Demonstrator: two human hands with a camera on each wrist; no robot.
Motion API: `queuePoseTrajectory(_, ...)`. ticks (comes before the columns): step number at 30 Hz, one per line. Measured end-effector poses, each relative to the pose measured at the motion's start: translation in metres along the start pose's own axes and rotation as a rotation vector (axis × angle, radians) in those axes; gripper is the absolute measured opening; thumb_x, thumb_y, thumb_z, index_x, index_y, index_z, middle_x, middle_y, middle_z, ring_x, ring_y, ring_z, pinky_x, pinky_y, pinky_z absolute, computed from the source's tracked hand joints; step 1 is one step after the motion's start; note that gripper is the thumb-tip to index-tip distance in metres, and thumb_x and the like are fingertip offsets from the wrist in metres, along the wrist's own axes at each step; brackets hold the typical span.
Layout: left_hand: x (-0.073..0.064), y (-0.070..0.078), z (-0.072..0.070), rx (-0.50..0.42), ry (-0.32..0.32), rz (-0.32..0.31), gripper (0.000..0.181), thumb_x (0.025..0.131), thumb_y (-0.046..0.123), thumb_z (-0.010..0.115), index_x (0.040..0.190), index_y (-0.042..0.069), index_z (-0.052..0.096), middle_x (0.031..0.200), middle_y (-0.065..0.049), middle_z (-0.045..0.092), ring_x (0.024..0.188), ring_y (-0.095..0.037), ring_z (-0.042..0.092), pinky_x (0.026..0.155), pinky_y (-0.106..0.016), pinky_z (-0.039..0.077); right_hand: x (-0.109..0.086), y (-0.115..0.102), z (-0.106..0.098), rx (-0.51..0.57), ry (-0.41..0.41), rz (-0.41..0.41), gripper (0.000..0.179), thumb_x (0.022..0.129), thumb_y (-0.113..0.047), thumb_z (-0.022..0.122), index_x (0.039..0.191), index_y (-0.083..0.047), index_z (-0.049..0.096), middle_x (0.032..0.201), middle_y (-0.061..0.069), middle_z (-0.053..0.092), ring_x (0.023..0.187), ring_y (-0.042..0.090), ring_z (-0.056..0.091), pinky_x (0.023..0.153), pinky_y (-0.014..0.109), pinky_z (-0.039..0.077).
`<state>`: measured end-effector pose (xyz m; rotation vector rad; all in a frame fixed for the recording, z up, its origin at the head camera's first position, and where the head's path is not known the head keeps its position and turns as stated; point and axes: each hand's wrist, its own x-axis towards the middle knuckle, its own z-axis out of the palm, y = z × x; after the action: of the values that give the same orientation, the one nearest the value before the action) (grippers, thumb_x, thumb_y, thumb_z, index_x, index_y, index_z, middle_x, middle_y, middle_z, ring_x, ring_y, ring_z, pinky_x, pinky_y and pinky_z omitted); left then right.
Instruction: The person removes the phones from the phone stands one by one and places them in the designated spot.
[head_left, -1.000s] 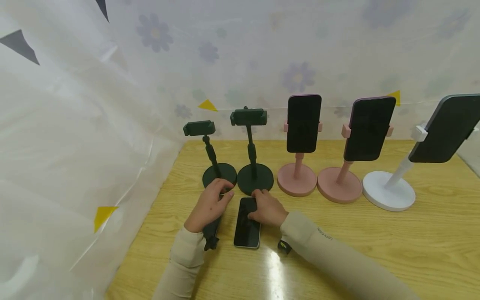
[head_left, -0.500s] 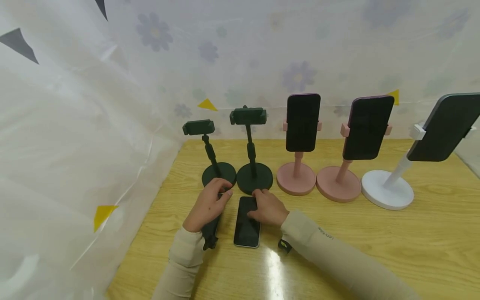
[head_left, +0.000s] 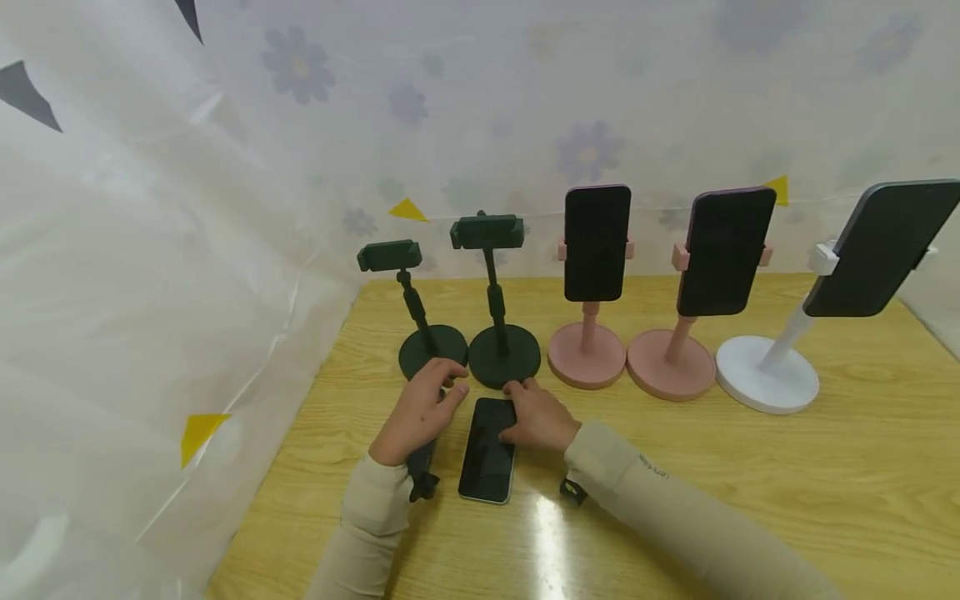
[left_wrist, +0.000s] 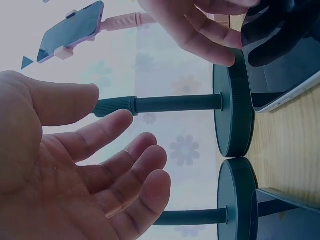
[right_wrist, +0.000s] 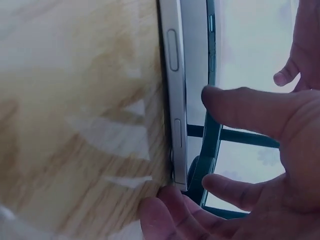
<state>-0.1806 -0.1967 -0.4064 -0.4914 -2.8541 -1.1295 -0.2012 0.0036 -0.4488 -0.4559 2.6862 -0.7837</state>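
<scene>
A black-screened phone (head_left: pixel 483 462) with a silver edge lies on the wooden table. My right hand (head_left: pixel 542 418) is at its upper right corner. In the right wrist view the thumb is raised over the screen, apart from it, while other fingertips reach the phone's silver side (right_wrist: pixel 176 105). My left hand (head_left: pixel 420 412) hovers over a second dark phone (head_left: pixel 422 454), partly hiding it; the left wrist view shows its fingers loosely bent with nothing between them. Just beyond the hands stand two dark green phone stands (head_left: pixel 504 358), their holders (head_left: pixel 487 232) bearing no phone.
To the right, two pink stands (head_left: pixel 587 358) and a white stand (head_left: pixel 767 375) each hold a phone (head_left: pixel 597 243) upright or tilted. Their round bases are side by side. A pale flowered sheet (head_left: pixel 300 150) hangs behind and along the left of the table (head_left: pixel 645 450).
The phone by my right hand has turned slightly, its near end swinging left and its right edge coming away from the thumb. My left hand stays nearly still.
</scene>
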Motion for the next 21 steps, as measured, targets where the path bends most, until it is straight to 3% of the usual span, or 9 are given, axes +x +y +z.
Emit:
queuePoseTrajectory(9, 0.000, 0.004, 0.001, 0.018, 0.002, 0.004, 0.020, 0.102, 0.021, 0.056, 0.118, 0.013, 0.064, 0.121, -0.006, 0.062, 0.102, -0.021, 0.059, 0.083, -0.037, 0.051, -0.020, 0.000, -0.008, 0.017, -0.026, -0.031, 0.071, 0.084, -0.033, 0.078, 0.142, -0.006, 0.048, 0.135, 0.022, 0.052, 0.111, 0.030, 0.060, 0.093, 0.047, 0.052)
queuePoseTrajectory(16, 0.012, 0.021, 0.008, 0.018, 0.035, 0.064, 0.020, 0.101, 0.020, 0.057, 0.118, 0.012, 0.064, 0.118, -0.007, 0.064, 0.100, -0.019, 0.060, 0.080, -0.035, 0.052, -0.052, 0.018, -0.040, 0.126, -0.005, -0.093, 0.062, 0.089, -0.034, 0.072, 0.139, -0.005, 0.050, 0.137, 0.019, 0.055, 0.113, 0.030, 0.062, 0.095, 0.048, 0.052)
queuePoseTrajectory(21, 0.022, 0.035, 0.017, -0.007, 0.017, 0.089, 0.026, 0.102, 0.021, 0.055, 0.125, 0.011, 0.061, 0.116, -0.009, 0.064, 0.094, -0.017, 0.059, 0.078, -0.034, 0.051, -0.085, 0.034, -0.067, 0.202, 0.052, -0.174, 0.058, 0.094, -0.036, 0.067, 0.141, -0.007, 0.048, 0.143, 0.014, 0.053, 0.117, 0.033, 0.060, 0.093, 0.048, 0.053)
